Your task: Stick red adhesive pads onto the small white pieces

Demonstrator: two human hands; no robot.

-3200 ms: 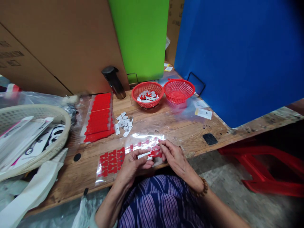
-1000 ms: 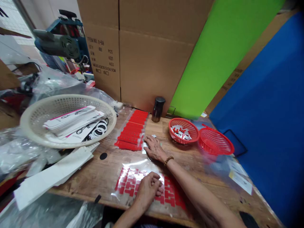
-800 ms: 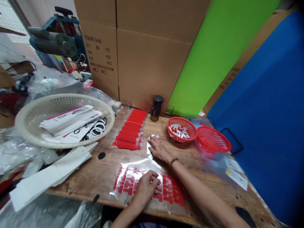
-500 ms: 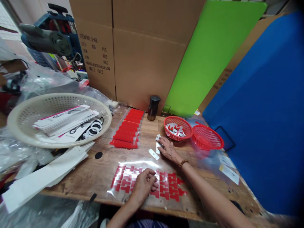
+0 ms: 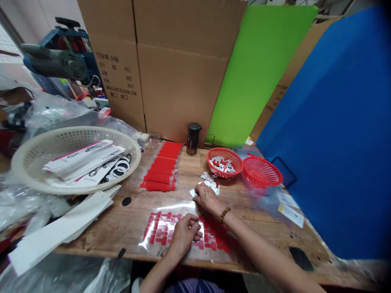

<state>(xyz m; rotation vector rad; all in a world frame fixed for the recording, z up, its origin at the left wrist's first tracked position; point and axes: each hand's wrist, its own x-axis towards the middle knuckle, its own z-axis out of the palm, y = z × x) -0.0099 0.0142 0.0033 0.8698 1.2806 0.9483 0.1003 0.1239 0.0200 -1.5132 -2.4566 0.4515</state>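
My left hand (image 5: 183,236) rests on a clear plastic sheet with rows of red T-shaped stickers (image 5: 161,230) near the table's front edge. Its fingers are curled in, and whatever they may hold is hidden. Further out, my right hand (image 5: 208,200) has its fingers closed at the edge of a small white card (image 5: 192,193). Just beyond these fingers lie more small white cards (image 5: 213,185), loosely scattered and partly covered by the hand. My right forearm hides the right end of the sticker sheet.
A red basket (image 5: 210,166) holds small white and red pieces; a second red basket (image 5: 276,173) stands beside it. Stacked red sticker sheets (image 5: 161,171), a dark bottle (image 5: 193,140) and a large white basket (image 5: 24,171) of printed cards stand further back. Cardboard (image 5: 180,89) forms a wall behind.
My right hand has come nearer and slightly left, to the small white card. More white cards now show beyond it. My left hand stays on the sheet; the camera view has shifted slightly.
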